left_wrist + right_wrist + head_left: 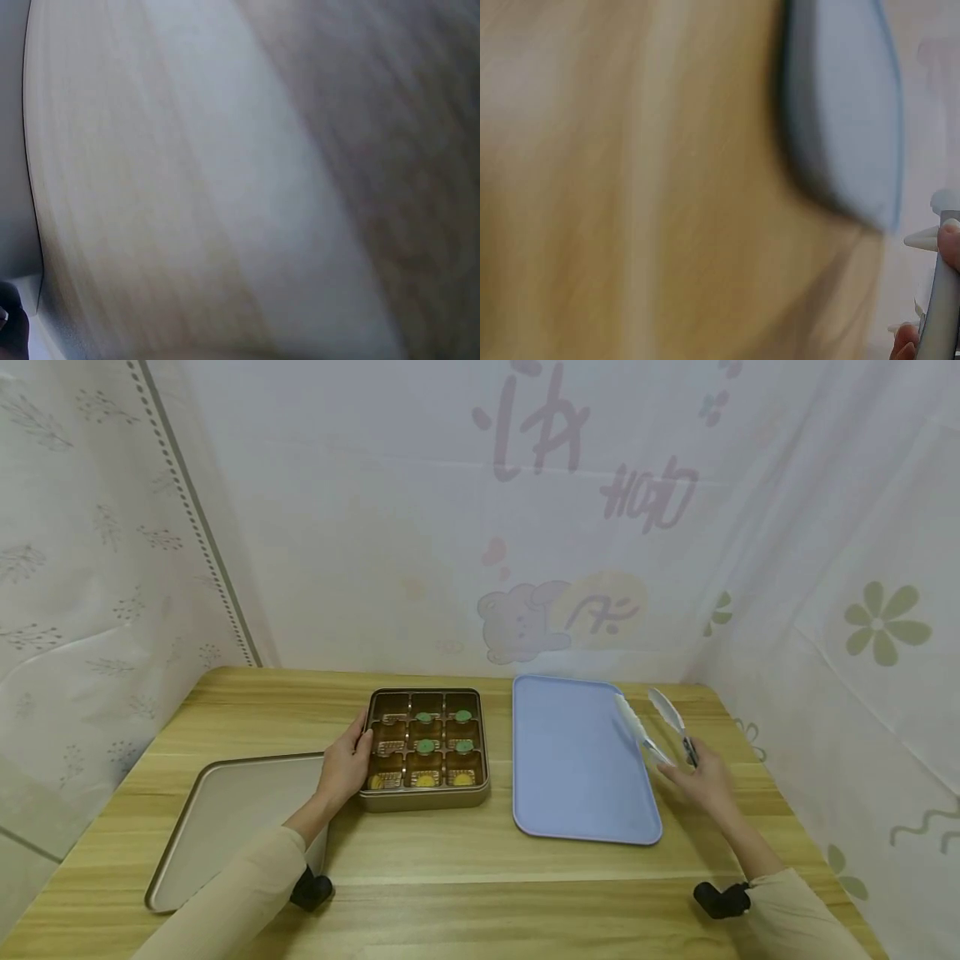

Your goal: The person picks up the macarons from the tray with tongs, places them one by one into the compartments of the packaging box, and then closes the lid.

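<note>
In the head view a gold-brown tin box (425, 799) stands mid-table, its insert divided into several compartments. Green round pieces (426, 746) are in the upper middle and right compartments; yellow pieces (425, 780) are in the bottom row. My left hand (347, 766) holds the box at its left side, thumb by the rim. Over at the right, my right hand (701, 781) grips tongs (634, 720) with white tips. The tongs' arms are spread, nothing between them, one arm over the right edge of a lavender tray (573, 760). The left wrist view is mostly blurred tabletop.
A beige rectangular lid (247, 810) lies left of the box, partly beneath my left forearm. The wooden table (480, 910) ends at the back against a printed curtain (390, 527), with more curtain on both sides.
</note>
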Motion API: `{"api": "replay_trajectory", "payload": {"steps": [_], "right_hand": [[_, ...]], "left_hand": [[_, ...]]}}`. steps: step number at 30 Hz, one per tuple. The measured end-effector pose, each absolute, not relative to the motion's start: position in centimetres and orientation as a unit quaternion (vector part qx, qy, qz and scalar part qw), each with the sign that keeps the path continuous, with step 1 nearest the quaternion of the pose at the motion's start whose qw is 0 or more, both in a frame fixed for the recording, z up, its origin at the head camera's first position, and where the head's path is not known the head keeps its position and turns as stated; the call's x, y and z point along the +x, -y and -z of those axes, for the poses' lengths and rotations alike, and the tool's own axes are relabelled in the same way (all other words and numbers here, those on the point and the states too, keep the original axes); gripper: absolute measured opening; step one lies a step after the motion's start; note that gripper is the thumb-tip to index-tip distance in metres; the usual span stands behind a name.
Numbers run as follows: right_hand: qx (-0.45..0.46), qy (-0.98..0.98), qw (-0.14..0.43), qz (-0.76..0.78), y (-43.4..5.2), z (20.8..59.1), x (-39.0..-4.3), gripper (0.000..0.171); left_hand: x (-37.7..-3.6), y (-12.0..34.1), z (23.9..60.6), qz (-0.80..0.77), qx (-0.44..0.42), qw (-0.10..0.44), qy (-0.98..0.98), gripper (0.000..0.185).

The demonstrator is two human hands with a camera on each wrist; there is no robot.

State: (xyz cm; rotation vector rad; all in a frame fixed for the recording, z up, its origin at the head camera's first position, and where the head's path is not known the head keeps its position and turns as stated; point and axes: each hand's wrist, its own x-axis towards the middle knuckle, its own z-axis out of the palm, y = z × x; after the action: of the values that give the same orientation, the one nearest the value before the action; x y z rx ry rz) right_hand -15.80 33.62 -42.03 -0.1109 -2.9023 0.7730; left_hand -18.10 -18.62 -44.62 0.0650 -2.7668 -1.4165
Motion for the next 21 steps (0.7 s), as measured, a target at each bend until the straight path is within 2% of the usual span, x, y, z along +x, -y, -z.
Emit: {"api": "replay_trajectory", "payload": {"steps": [4, 9, 16, 21], "right_hand": [[-0.071, 0.964, 0.041, -0.253, -36.5, 42.9, -14.8, 0.065], [-0.101, 0.961, 0.027, -0.256, -38.7, 43.3, -13.6, 0.056], [-0.120, 0.959, -0.001, -0.255, -39.7, 43.5, -12.6, 0.061], [-0.131, 0.959, -0.031, -0.249, -40.0, 43.3, -12.7, 0.084]], "left_hand": [[-18.2, 18.7, 44.6, 0.458, 0.022, 0.011, 0.888, 0.053], [-18.1, 18.7, 44.5, 0.459, 0.023, 0.008, 0.888, 0.053], [-18.2, 18.7, 44.5, 0.457, 0.025, 0.005, 0.889, 0.053], [-18.1, 18.7, 44.5, 0.457, 0.024, 0.009, 0.889, 0.053]]}}
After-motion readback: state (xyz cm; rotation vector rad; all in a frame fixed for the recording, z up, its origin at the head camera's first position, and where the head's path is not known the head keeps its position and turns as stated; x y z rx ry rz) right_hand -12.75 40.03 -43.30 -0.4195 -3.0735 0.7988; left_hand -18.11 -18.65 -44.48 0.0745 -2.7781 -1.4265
